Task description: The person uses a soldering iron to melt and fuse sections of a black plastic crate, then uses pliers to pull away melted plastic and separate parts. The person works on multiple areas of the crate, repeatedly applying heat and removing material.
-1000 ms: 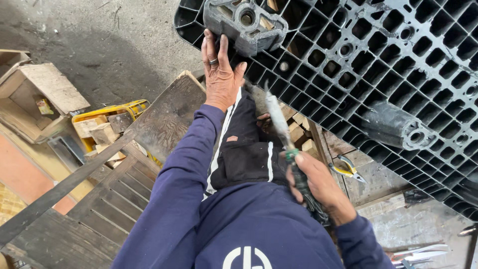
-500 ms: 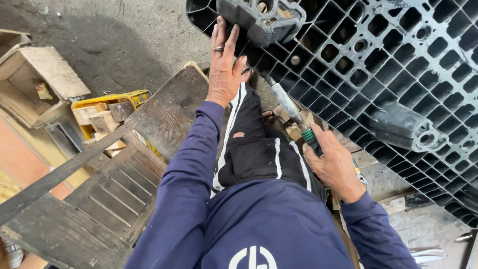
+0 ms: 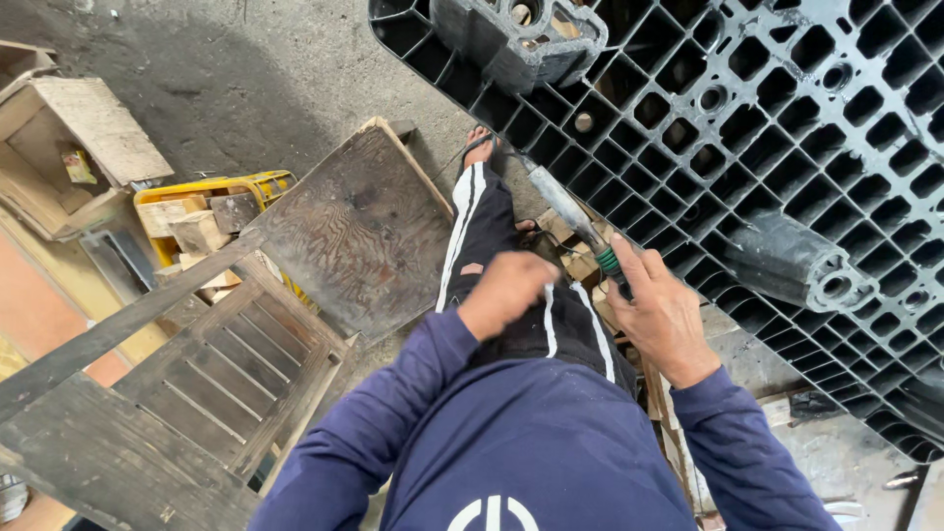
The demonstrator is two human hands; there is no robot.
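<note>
Risk entry: my right hand grips the green-collared metal chisel, tip near the black plastic grid pallet; left hand, fisted and empty, rests beside it. I judge a slip could gouge my leg below.

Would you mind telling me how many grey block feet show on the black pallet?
2: one foot at the pallet's top edge, another foot at right, beyond the right hand. More may lie out of frame.

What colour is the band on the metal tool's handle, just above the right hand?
Green, on the long grey metal tool in the right hand; the head view shows it.
</note>
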